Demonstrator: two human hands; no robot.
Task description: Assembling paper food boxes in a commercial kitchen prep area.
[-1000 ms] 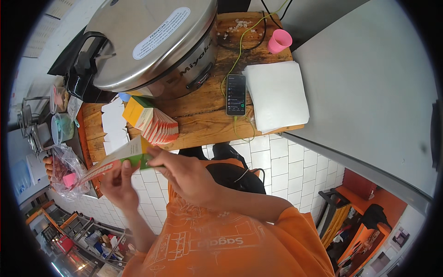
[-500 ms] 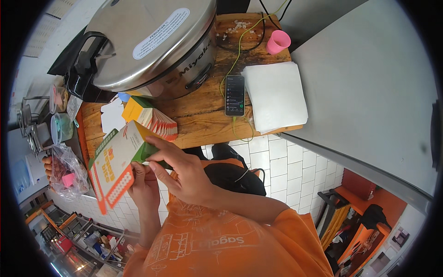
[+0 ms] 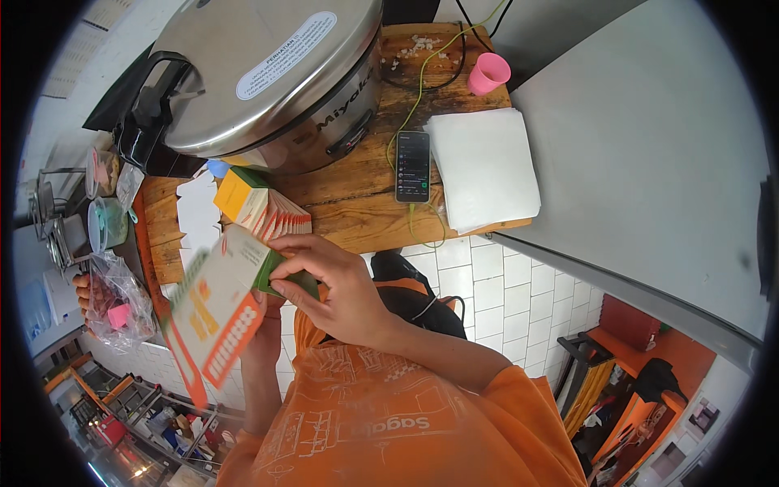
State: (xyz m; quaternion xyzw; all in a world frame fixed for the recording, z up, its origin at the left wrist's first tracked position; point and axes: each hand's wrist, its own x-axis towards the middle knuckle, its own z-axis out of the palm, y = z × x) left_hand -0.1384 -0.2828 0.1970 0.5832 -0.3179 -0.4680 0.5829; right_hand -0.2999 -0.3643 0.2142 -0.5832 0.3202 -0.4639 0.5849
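Flattened carton held off the table. Right hand grip pinched tight on its green end flap. Left hand grip lies behind the carton; closure cannot be told.

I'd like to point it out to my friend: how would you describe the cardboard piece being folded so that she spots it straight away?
Start at the big steel cooker on the wooden table. Below the table's edge, both hands, the right hand on top and the left hand beneath, hold a flat white carton blank with orange and green print. Unlike the folded stack of cartons on the table, it is opened out.
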